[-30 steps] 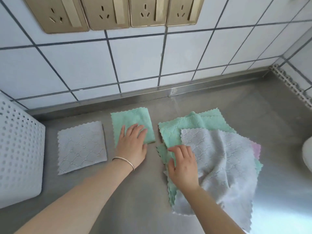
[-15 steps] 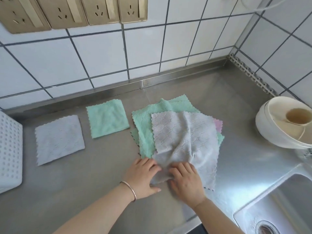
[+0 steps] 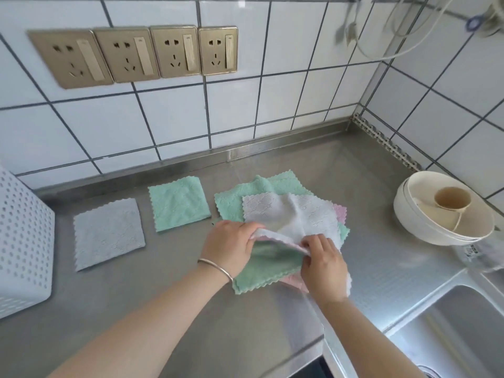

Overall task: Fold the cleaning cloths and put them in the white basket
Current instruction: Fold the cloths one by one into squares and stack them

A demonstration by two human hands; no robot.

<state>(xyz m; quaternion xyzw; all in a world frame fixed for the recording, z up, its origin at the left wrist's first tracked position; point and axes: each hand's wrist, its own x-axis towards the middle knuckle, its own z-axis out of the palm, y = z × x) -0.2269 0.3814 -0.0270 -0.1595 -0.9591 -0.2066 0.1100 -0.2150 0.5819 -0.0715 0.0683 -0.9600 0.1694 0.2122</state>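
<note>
1. Centrally, a grey cloth tops a loose pile on the steel bench.
2. Left hand and right hand pinch its near edge, fingers closed.
3. Folded grey and green cloths lie left, near the white basket.

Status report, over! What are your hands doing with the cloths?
Left hand and right hand both pinching the grey cloth, lifting its near edge off the pile. Two folded cloths wait beside the white basket. Nothing blocking.
</note>
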